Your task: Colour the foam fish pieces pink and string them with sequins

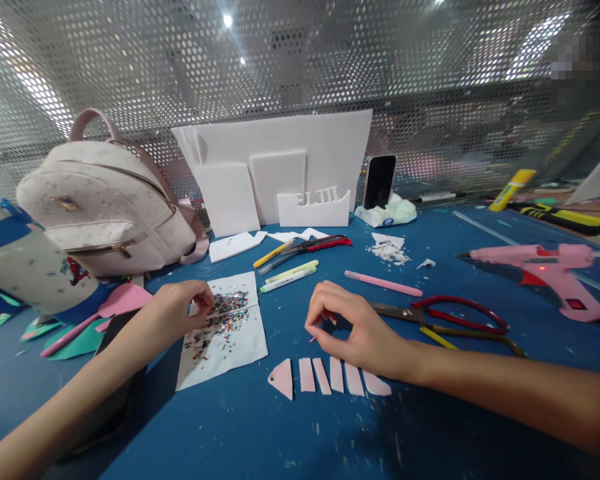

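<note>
My left hand (185,307) is over a white paper sheet (253,333) strewn with small multicoloured beads (225,310). Its thumb and fingers are pinched together, and whatever they hold is hidden. In the middle of the table, the thumb and index finger of my right hand (347,327) close on something thin and pink (313,339), of which only a short end shows. Just below that hand lies a row of pale pink foam pieces (307,375). The leftmost one is a pointed piece (282,380) with a small dark dot, like a fish's head.
Scissors (455,317) lie beside my right forearm, with a pink glue gun (545,267) further right. Markers (290,275), a pink pen (383,283) and pliers (313,247) lie beyond my hands. White foam boards (227,200), a phone (380,181) and a backpack (100,200) stand behind.
</note>
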`<action>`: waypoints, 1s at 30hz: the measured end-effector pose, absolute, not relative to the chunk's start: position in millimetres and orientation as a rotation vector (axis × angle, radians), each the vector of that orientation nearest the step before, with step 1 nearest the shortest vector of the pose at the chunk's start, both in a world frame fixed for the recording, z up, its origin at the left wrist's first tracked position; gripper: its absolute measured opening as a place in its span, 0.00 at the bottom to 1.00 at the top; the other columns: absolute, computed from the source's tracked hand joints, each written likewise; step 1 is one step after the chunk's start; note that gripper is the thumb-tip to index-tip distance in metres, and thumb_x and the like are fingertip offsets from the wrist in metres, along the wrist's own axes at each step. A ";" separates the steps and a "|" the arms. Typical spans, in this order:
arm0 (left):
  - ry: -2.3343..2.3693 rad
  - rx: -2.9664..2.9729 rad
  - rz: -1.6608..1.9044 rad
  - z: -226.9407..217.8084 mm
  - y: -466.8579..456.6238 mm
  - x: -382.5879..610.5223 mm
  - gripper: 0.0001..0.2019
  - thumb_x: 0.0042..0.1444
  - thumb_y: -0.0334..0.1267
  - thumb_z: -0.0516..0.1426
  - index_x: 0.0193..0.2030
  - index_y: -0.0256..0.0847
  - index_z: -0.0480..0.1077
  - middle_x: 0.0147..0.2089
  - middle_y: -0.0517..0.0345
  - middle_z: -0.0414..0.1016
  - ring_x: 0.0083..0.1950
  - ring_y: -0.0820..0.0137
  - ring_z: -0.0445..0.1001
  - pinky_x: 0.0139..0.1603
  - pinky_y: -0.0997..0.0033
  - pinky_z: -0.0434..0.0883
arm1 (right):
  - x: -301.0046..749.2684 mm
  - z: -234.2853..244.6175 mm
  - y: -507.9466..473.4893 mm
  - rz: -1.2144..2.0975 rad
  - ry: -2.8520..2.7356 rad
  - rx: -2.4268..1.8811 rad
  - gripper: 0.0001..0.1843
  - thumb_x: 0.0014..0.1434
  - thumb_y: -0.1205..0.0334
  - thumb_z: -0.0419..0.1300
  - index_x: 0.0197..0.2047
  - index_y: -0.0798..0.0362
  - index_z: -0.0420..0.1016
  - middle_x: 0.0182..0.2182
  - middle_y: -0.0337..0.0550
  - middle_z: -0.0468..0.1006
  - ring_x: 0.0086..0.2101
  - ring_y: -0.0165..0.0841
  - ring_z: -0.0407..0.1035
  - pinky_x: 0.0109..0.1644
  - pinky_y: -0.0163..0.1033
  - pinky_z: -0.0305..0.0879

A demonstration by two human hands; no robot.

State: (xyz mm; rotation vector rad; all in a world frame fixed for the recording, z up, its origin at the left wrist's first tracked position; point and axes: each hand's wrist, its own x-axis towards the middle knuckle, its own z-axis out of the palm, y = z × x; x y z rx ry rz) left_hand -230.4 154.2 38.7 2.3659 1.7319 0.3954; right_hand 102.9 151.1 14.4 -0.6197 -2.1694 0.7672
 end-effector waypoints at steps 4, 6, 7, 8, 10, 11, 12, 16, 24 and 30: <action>1.651 2.386 0.508 39.3 154.1 -231.5 0.06 0.51 0.34 0.54 0.32 0.43 0.73 0.33 0.58 0.77 0.34 0.67 0.75 0.35 0.70 0.66 | 102.9 15.2 150.5 0.773 -2.168 -0.614 0.06 0.63 0.70 0.57 0.34 0.52 0.69 0.32 0.38 0.69 0.33 0.31 0.60 0.38 0.40 0.59; 1.614 2.387 0.576 41.3 151.3 -225.4 0.05 0.54 0.35 0.54 0.33 0.43 0.72 0.34 0.58 0.77 0.35 0.67 0.74 0.36 0.70 0.67 | 102.7 14.8 150.7 0.770 -2.165 -0.613 0.06 0.63 0.70 0.57 0.34 0.52 0.69 0.32 0.38 0.69 0.33 0.31 0.60 0.38 0.40 0.59; 1.602 2.383 0.609 42.0 148.3 -219.5 0.05 0.56 0.36 0.54 0.35 0.43 0.72 0.35 0.58 0.77 0.35 0.67 0.74 0.36 0.70 0.67 | 102.5 14.5 151.0 0.767 -2.165 -0.614 0.06 0.63 0.70 0.57 0.34 0.52 0.69 0.32 0.38 0.69 0.33 0.31 0.60 0.38 0.40 0.59; 1.589 2.363 0.656 42.3 144.2 -211.7 0.05 0.58 0.37 0.54 0.37 0.43 0.72 0.36 0.58 0.77 0.35 0.68 0.74 0.36 0.70 0.68 | 102.4 14.2 151.3 0.763 -2.166 -0.615 0.06 0.63 0.70 0.57 0.34 0.52 0.69 0.32 0.39 0.69 0.33 0.31 0.60 0.38 0.40 0.59; 1.568 2.292 0.772 40.4 132.6 -191.7 0.06 0.62 0.40 0.54 0.43 0.43 0.70 0.38 0.58 0.77 0.36 0.69 0.74 0.38 0.70 0.70 | 102.2 13.8 151.8 0.757 -2.165 -0.612 0.05 0.63 0.70 0.57 0.35 0.52 0.69 0.32 0.39 0.69 0.34 0.31 0.61 0.38 0.40 0.59; 1.512 2.170 0.901 38.2 125.7 -180.7 0.06 0.62 0.39 0.55 0.43 0.43 0.70 0.38 0.58 0.77 0.36 0.69 0.74 0.39 0.70 0.71 | 102.2 13.8 151.8 0.752 -2.163 -0.607 0.05 0.63 0.70 0.58 0.35 0.52 0.69 0.32 0.39 0.69 0.34 0.32 0.61 0.38 0.40 0.59; 1.449 2.075 0.976 35.2 118.5 -169.9 0.05 0.63 0.38 0.55 0.44 0.43 0.70 0.38 0.58 0.76 0.37 0.69 0.75 0.41 0.69 0.72 | 102.3 13.8 151.8 0.746 -2.161 -0.601 0.05 0.63 0.70 0.58 0.35 0.52 0.69 0.32 0.39 0.69 0.34 0.32 0.61 0.38 0.40 0.59; 1.337 1.971 1.070 20.9 94.4 -141.2 0.04 0.62 0.34 0.57 0.43 0.44 0.71 0.35 0.60 0.76 0.36 0.70 0.74 0.39 0.71 0.72 | 102.5 14.5 150.7 0.707 -2.160 -0.568 0.06 0.62 0.70 0.58 0.34 0.52 0.68 0.31 0.39 0.69 0.34 0.32 0.61 0.38 0.40 0.59; 1.327 1.868 1.107 15.1 86.3 -139.4 0.04 0.61 0.33 0.58 0.42 0.47 0.71 0.35 0.62 0.75 0.35 0.72 0.73 0.37 0.74 0.71 | 101.5 15.2 150.1 0.665 -2.199 -0.521 0.06 0.61 0.72 0.58 0.34 0.52 0.68 0.31 0.38 0.69 0.34 0.31 0.62 0.40 0.40 0.59; 1.325 1.862 1.118 15.0 86.9 -138.6 0.04 0.61 0.33 0.59 0.41 0.47 0.71 0.35 0.63 0.75 0.35 0.73 0.73 0.37 0.75 0.71 | 101.0 15.7 150.8 0.656 -2.234 -0.560 0.06 0.61 0.71 0.58 0.34 0.52 0.68 0.31 0.38 0.68 0.34 0.31 0.61 0.40 0.40 0.59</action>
